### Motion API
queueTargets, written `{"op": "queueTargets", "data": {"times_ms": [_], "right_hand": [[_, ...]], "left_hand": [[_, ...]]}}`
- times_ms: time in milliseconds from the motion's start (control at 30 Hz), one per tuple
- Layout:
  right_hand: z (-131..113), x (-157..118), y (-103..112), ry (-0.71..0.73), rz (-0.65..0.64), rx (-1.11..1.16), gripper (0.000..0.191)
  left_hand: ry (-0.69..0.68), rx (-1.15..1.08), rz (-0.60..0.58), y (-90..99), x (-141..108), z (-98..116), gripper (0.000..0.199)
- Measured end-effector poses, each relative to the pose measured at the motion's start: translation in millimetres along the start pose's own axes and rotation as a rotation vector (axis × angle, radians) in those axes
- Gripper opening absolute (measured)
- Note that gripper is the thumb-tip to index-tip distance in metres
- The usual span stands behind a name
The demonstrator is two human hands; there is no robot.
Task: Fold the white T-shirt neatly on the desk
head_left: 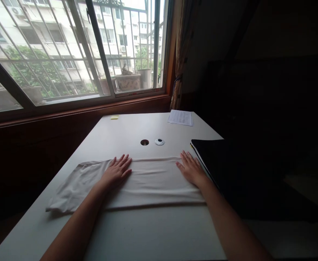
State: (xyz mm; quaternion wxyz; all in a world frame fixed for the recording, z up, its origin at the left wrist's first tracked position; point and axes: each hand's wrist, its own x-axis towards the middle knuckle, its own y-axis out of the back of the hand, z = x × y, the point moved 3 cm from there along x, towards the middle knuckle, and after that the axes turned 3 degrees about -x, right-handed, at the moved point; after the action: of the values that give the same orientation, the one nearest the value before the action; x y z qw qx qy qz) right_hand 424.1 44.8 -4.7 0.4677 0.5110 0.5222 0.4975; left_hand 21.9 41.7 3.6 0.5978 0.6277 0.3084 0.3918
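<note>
A pale, light-coloured piece of clothing [153, 181] lies folded into a long strip across the white table. My left hand [117, 168] rests flat on it left of the middle, fingers stretched toward the window. Near its right end my right hand [191, 167] is laid flat too, fingers slightly spread. Neither hand grips anything. Soft wrinkles run along the cloth between the hands, and its left end slants toward me, looser and more creased. My forearms cover parts of the near edge.
Black fabric [216, 159] hangs over the table's right edge beside my right hand. Beyond the cloth are a cable hole [144, 143] and a round white cap [159, 142]. Printed papers [180, 118] and a yellow sticky note [114, 117] lie at the far edge of the table [159, 232], below a barred window.
</note>
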Motion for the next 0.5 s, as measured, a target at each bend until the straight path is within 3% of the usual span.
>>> {"op": "queueTargets", "data": {"times_ms": [133,367,500], "right_hand": [[3,2,-2,0.002,-0.01,-0.001,0.075],[6,5,-7,-0.007,-0.007,-0.024,0.075],[8,6,-7,-0.011,-0.014,-0.028,0.074]], "left_hand": [[0.053,0.016,0.029,-0.7,-2,-9,0.061],[0.386,-0.043,-0.067,9.1,-23,-74,0.063],[0.506,-0.068,-0.078,14.2,-32,-96,0.066]]}}
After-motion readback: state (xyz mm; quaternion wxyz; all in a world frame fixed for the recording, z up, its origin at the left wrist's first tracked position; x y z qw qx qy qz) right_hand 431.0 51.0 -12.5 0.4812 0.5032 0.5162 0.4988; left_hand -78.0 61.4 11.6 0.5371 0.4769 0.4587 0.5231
